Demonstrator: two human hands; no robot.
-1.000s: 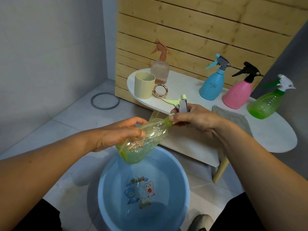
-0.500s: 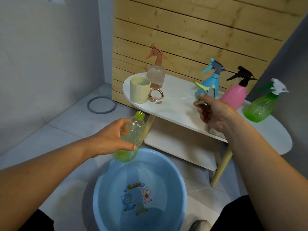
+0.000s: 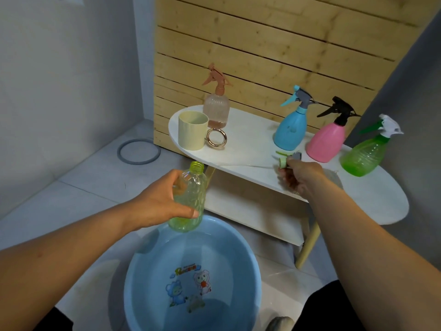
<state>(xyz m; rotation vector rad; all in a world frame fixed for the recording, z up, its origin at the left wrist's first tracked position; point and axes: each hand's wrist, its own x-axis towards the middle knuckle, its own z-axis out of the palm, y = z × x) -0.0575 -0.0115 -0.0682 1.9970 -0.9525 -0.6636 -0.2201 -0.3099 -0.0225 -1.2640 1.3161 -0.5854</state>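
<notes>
Bottle (image 3: 191, 199), clear green and uncapped, stands upright in the left hand (image 3: 160, 204), whose fingers and thumb wrap its body. It hangs just in front of the table's left end, lower than the tabletop.

A blue basin (image 3: 229, 254) with a cartoon print on its bottom sits on the pale floor tiles (image 3: 83, 182) in front of the table (image 3: 250, 139), nearest of all. The white oval table has a lower shelf (image 3: 250, 211) and a pale wooden leg (image 3: 307, 244).

The right hand (image 3: 300, 177) is over the table's near edge, its fingers curled tight round the spray head (image 3: 288, 160). A thin tube (image 3: 238, 165) runs left from the head along that edge. A grey cloth (image 3: 334, 177) lies on the table, partly hidden under this hand.

A cream cup (image 3: 192, 130) stands at the table's left end, and a metal ring (image 3: 216, 138) leans just beside it. At the table's back left is a peach sprayer (image 3: 216, 108). Along the right half stand a blue sprayer (image 3: 290, 127), a pink sprayer (image 3: 327, 142) and a green sprayer (image 3: 365, 154), close together in a row just beyond the right hand.

A grey hoop (image 3: 139, 152) lies on the floor left of the table. A wooden slat panel (image 3: 262, 44) rises behind the table, and a plain grey wall (image 3: 59, 80) closes the room to its left.
</notes>
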